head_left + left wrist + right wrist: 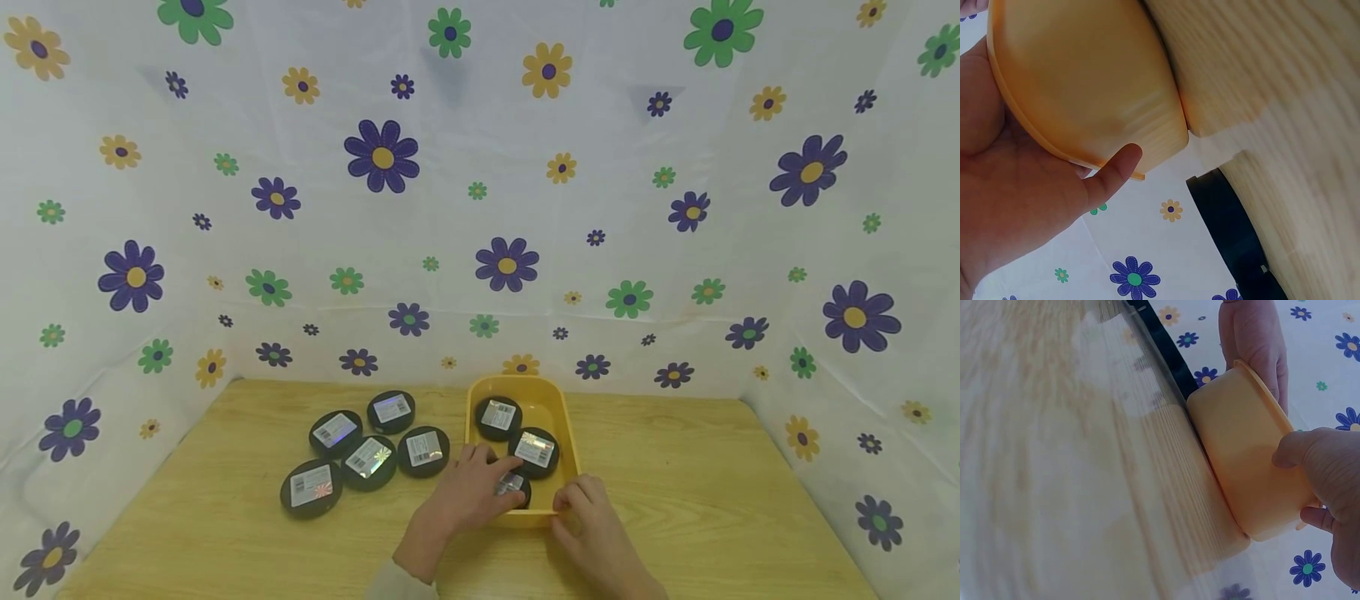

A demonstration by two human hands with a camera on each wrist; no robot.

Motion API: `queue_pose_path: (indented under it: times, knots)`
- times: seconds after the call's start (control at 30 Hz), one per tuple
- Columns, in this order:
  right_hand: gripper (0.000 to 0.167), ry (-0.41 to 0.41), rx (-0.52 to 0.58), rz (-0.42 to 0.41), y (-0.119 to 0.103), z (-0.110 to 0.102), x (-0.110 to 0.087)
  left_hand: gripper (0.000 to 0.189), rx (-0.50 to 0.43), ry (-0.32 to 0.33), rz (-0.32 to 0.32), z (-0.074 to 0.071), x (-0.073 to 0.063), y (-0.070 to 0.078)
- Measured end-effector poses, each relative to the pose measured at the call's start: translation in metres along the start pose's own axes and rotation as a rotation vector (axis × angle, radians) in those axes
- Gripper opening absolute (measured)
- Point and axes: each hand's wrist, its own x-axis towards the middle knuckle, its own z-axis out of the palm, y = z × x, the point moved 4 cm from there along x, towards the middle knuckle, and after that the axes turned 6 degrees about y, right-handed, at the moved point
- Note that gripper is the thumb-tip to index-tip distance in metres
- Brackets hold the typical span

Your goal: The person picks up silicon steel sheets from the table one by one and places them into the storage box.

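A yellow plastic bin stands on the table, with three flat round black containers inside, white labels facing up. My left hand reaches over the bin's near left rim. Its thumb and index finger hold the nearest black container, which the hand partly covers; the left wrist view hides it behind the bin wall. Just beyond lie the other two, a black container and a black container. At the near right corner my right hand grips the bin's rim, thumb against the outer wall.
Left of the bin, several more labelled round black containers lie grouped on the wooden table. The closest to the bin is a black container. A white flower-patterned cloth encloses the back and sides.
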Motion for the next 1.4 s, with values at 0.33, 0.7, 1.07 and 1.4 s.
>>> queue_pose_path:
  times: [0.33,0.7,1.07,1.4]
  knots:
    - [0.044,0.010,-0.009,-0.012,0.000,0.001,0.002,0.049,0.029,0.001,-0.002,-0.001,-0.001,0.000]
    - [0.044,0.013,-0.016,-0.005,-0.001,0.001,0.001,0.047,0.059,0.027,0.022,-0.002,-0.002,0.000]
    - [0.044,0.007,-0.022,0.015,-0.001,0.000,0.000,0.046,0.052,0.032,0.038,-0.007,-0.006,0.000]
    - [0.044,0.012,-0.022,0.013,-0.001,0.001,0.000,0.046,0.043,0.043,0.049,-0.014,-0.008,0.001]
